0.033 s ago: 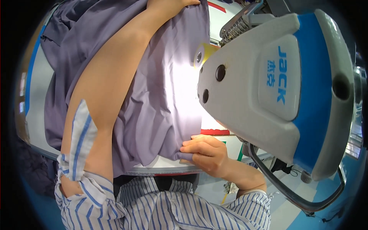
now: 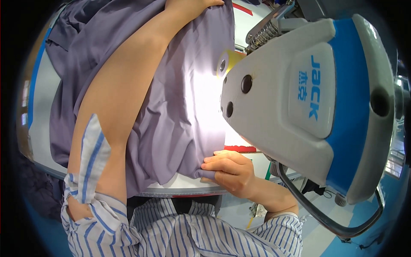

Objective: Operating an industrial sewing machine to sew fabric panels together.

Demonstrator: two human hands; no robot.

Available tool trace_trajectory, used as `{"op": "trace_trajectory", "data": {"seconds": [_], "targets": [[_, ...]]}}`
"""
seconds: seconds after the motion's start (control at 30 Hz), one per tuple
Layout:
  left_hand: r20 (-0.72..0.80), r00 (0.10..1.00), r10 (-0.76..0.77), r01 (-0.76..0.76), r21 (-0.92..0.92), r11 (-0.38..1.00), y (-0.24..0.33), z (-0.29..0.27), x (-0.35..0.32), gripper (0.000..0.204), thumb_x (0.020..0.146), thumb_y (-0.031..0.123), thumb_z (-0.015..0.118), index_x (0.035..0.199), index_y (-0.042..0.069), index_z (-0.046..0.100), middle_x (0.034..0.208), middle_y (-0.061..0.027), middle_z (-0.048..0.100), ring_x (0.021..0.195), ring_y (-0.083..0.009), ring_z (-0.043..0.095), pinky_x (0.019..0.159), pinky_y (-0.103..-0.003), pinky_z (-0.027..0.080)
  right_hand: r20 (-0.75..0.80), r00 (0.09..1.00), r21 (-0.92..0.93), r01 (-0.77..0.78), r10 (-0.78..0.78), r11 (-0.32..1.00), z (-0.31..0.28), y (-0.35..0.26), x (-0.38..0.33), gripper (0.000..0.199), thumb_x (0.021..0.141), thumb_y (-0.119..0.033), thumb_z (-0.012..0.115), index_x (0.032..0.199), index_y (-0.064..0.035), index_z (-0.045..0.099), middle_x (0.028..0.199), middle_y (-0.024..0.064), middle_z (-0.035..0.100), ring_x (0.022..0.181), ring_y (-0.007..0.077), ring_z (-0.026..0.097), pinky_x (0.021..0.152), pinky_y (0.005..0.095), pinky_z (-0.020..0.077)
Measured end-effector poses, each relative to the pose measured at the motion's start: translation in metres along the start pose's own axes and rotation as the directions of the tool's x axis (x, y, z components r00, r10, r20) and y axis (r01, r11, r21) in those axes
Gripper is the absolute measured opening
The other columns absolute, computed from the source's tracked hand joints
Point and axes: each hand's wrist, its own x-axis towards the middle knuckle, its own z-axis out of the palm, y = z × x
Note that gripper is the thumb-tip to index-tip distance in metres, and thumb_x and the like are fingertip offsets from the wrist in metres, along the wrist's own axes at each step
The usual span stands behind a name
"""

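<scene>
A large mauve cloth (image 2: 169,103) spreads in soft folds over the white table and runs to the head of a white and blue sewing machine (image 2: 282,98). At its near right corner, my right hand (image 2: 233,173) is closed, with the cloth's edge pinched between thumb and fingers. My left hand (image 2: 188,7) rests on the far part of the cloth at the top of the view. Its thumb is stretched out to the right; its other fingers are cut off by the upper edge. Bright lamp light falls beside the machine's tip, and the needle area is hidden under the head.
A yellow roll (image 2: 229,62) stands just left of the machine. Red tape (image 2: 239,149) marks the table near my right hand. A curved metal bar (image 2: 329,222) sticks out below the machine head. The table's rounded near edge (image 2: 180,191) runs close to my body.
The machine head appears a touch lower in the view. Both hands and the cloth keep their places.
</scene>
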Motion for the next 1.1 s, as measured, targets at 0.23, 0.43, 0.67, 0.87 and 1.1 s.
{"op": "trace_trajectory", "data": {"seconds": [0.23,0.43,0.67,0.87,1.1], "targets": [[-0.003,0.985,-0.172,0.164,0.333,0.929,-0.013,0.008,0.018,0.031,0.074,0.036,0.076,0.071,0.006,0.071,0.074,-0.0137,0.068,0.074,-0.0294,0.067,0.071,-0.040,0.051,0.080,0.995,0.054,-0.062,0.057,0.997,-0.002,0.011,0.010,0.015,0.070,-0.012,0.078,0.071,-0.0034,0.066,0.095,0.0066,0.070,0.092,0.0214,0.067,0.082,0.0361,0.0550],[-0.033,0.991,-0.130,0.133,0.364,0.922,-0.022,0.012,0.030,0.033,0.075,0.039,0.076,0.075,0.006,0.071,0.077,-0.0146,0.069,0.076,-0.0311,0.067,0.072,-0.041,0.051,0.153,0.965,0.131,-0.235,0.214,0.963,-0.009,0.016,0.016,0.014,0.077,-0.009,0.075,0.088,-0.0025,0.070,0.101,0.0074,0.069,0.096,0.0232,0.067,0.089,0.0341,0.0536],[-0.144,0.970,0.194,-0.140,0.320,0.937,-0.036,0.014,0.003,0.032,0.078,0.036,0.073,0.081,0.004,0.070,0.088,-0.0147,0.069,0.083,-0.0299,0.067,0.075,-0.041,0.051,0.157,0.958,0.195,-0.267,0.238,0.944,-0.007,0.015,0.024,0.016,0.077,-0.007,0.074,0.092,-0.0050,0.071,0.100,0.0076,0.069,0.096,0.0243,0.067,0.088,0.0334,0.0538],[0.605,0.795,-0.032,-0.045,0.111,0.993,0.079,-0.038,-0.121,0.069,0.093,0.035,0.053,0.142,-0.007,0.027,0.153,-0.0245,0.019,0.144,-0.0374,0.015,0.117,-0.048,0.013,0.129,0.915,0.189,-0.402,0.383,0.896,0.024,0.074,-0.070,0.017,0.075,-0.006,0.075,0.091,-0.0036,0.070,0.099,0.0083,0.068,0.095,0.0267,0.066,0.083,0.0354,0.0528],[0.466,0.869,-0.169,0.030,0.290,0.957,0.076,-0.160,-0.233,0.059,0.093,0.024,0.054,0.144,0.002,0.034,0.151,-0.0185,0.029,0.141,-0.0331,0.026,0.115,-0.043,0.019,-0.044,0.989,0.198,-0.130,0.142,0.971,0.012,0.037,0.012,0.014,0.075,-0.004,0.074,0.088,-0.0038,0.069,0.097,0.0064,0.068,0.086,0.0233,0.067,0.075,0.0331,0.0527]]}}
